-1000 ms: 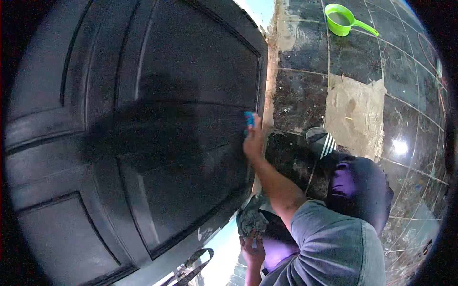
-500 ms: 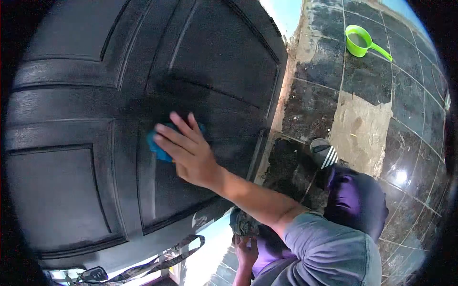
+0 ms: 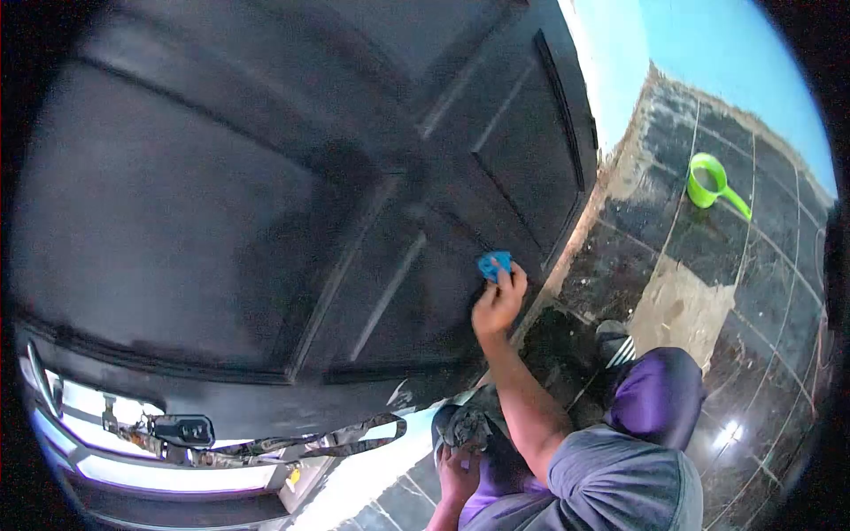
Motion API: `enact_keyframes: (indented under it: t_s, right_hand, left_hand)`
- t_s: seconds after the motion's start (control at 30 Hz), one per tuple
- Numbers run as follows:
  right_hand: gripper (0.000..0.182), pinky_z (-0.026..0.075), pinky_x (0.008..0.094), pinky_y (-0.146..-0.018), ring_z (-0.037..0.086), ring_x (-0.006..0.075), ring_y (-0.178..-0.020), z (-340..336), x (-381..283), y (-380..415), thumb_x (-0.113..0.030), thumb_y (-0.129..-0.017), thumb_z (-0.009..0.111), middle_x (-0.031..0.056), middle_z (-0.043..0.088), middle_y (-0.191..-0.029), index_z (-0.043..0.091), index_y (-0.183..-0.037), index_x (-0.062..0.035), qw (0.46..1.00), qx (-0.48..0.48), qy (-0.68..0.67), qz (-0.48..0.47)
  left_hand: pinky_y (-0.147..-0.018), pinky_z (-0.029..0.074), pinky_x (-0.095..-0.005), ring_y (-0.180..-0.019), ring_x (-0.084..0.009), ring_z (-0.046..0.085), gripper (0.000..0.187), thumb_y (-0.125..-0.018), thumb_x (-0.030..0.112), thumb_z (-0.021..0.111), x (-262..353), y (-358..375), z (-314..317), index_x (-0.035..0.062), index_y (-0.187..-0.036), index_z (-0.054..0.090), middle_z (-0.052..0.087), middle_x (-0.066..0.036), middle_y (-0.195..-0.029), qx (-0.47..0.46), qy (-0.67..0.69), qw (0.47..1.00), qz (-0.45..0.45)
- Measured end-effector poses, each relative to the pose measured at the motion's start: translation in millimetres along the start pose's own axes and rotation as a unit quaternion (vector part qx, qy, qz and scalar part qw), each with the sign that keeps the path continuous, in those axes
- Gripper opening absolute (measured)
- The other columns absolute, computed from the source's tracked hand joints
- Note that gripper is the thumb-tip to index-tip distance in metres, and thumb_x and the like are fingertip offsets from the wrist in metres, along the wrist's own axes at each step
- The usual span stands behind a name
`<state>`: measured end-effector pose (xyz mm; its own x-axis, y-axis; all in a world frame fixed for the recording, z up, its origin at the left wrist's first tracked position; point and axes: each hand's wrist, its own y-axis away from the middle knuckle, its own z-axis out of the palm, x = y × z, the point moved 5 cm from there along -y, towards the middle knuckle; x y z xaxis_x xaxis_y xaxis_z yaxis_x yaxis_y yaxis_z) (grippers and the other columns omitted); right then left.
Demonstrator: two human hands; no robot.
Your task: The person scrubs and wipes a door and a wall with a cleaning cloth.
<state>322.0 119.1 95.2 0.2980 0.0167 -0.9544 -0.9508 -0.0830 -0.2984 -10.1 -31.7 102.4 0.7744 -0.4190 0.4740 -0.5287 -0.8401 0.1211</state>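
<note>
Fingers hold cloth near door edge.

Toward the upper right of the frame, you had a light blue wall meeting a floor of dark tiles with pale joints. A rough, crumbly edge ran where they met. Right of centre, you faced a ragged tan patch among the tiles, and a white glare shone below it. At the lower left, you had bright white surfaces crossed by dark bands, their exact nature unclear.
</note>
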Motion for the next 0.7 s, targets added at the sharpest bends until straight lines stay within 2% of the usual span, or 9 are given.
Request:
enact_keyframes:
  t_s: [0.13, 0.2, 0.33, 0.37, 0.4, 0.5, 0.57, 0.63, 0.7]
  right_hand:
    - [0.038, 0.047, 0.0442, -0.099, 0.057, 0.0406, -0.115, -11, -147, -63, 0.007, -0.088, 0.061, 0.0217, 0.057, -0.125, 0.072, -0.123, -0.0036, 0.985, -0.028, -0.060, -0.158]
    - [0.044, 0.048, 0.0462, -0.097, 0.057, 0.0405, -0.109, -13, -179, -82, 0.004, -0.081, 0.064, 0.0217, 0.060, -0.121, 0.074, -0.122, -0.0076, 0.967, -0.019, -0.081, -0.241]
    - [0.041, 0.051, 0.0467, -0.096, 0.062, 0.0423, -0.111, -17, -175, -79, -0.002, -0.082, 0.070, 0.0234, 0.065, -0.123, 0.073, -0.123, -0.0056, 0.975, -0.052, -0.102, -0.193]
    - [0.041, 0.052, 0.0468, -0.097, 0.063, 0.0429, -0.112, -18, -175, -73, -0.003, -0.083, 0.070, 0.0238, 0.065, -0.125, 0.073, -0.124, -0.0051, 0.978, -0.055, -0.086, -0.184]
    - [0.028, 0.055, 0.0406, -0.080, 0.069, 0.0354, -0.095, -21, -186, -66, -0.003, -0.088, 0.072, 0.0214, 0.068, -0.114, 0.072, -0.116, -0.0013, 0.973, -0.011, -0.030, -0.228]
    - [0.016, 0.052, 0.0409, -0.070, 0.066, 0.0337, -0.086, -19, -211, -9, -0.005, -0.090, 0.071, 0.0192, 0.066, -0.099, 0.067, -0.104, 0.0026, 0.982, -0.124, -0.041, -0.133]
    - [0.014, 0.047, 0.0413, -0.064, 0.061, 0.0341, -0.077, -23, -234, 42, -0.006, -0.092, 0.071, 0.0188, 0.062, -0.089, 0.061, -0.095, 0.0038, 0.966, -0.164, -0.058, -0.191]
    - [0.014, 0.049, 0.0418, -0.066, 0.062, 0.0368, -0.076, -29, -247, 87, -0.005, -0.092, 0.071, 0.0197, 0.062, -0.093, 0.063, -0.099, 0.0044, 0.945, -0.211, -0.111, -0.224]
    - [0.017, 0.051, 0.0424, -0.068, 0.063, 0.0386, -0.077, -31, -253, 108, -0.004, -0.090, 0.072, 0.0203, 0.062, -0.097, 0.065, -0.103, 0.0044, 0.933, -0.190, -0.152, -0.265]
  left_hand:
    - [-0.116, 0.036, -0.0564, -0.131, -0.0478, 0.051, 0.032, -0.088, 0.015, 0.072, 20, -6, -9, 0.0127, -0.120, 0.075, 0.063, -0.027, -0.132, 0.029, 0.016, 0.999, -0.028]
    - [-0.116, 0.036, -0.0551, -0.132, -0.0482, 0.050, 0.032, -0.089, 0.016, 0.071, 21, -13, -8, 0.0134, -0.121, 0.074, 0.062, -0.027, -0.133, 0.033, 0.040, 0.998, -0.020]
    - [-0.109, 0.044, -0.0533, -0.124, -0.0514, 0.053, 0.031, -0.092, 0.021, 0.070, 34, -13, -22, 0.0103, -0.120, 0.075, 0.060, -0.032, -0.127, 0.089, 0.092, 0.991, 0.035]
    - [-0.111, 0.042, -0.0539, -0.126, -0.0513, 0.051, 0.031, -0.091, 0.019, 0.070, 32, -10, -22, 0.0116, -0.121, 0.074, 0.060, -0.031, -0.130, 0.081, 0.103, 0.991, 0.013]
    - [-0.112, 0.040, -0.0544, -0.129, -0.0512, 0.050, 0.032, -0.090, 0.017, 0.070, 30, -6, -22, 0.0129, -0.122, 0.074, 0.059, -0.029, -0.133, 0.072, 0.114, 0.991, -0.008]
    - [-0.111, 0.040, -0.0561, -0.128, -0.0509, 0.049, 0.032, -0.089, 0.015, 0.069, 11, 2, -17, 0.0134, -0.121, 0.074, 0.059, -0.028, -0.131, 0.083, 0.117, 0.990, 0.009]
    - [-0.111, 0.040, -0.0564, -0.127, -0.0512, 0.049, 0.032, -0.089, 0.015, 0.068, 8, 10, -17, 0.0132, -0.121, 0.074, 0.060, -0.028, -0.130, 0.106, 0.109, 0.988, 0.012]
    - [-0.111, 0.040, -0.0568, -0.127, -0.0518, 0.050, 0.033, -0.089, 0.016, 0.069, -4, 11, -7, 0.0139, -0.121, 0.074, 0.060, -0.028, -0.129, 0.081, 0.095, 0.992, -0.003]
    - [-0.111, 0.040, -0.0571, -0.126, -0.0524, 0.050, 0.033, -0.089, 0.016, 0.069, -6, 7, -4, 0.0145, -0.122, 0.074, 0.060, -0.029, -0.127, 0.076, 0.102, 0.992, 0.001]
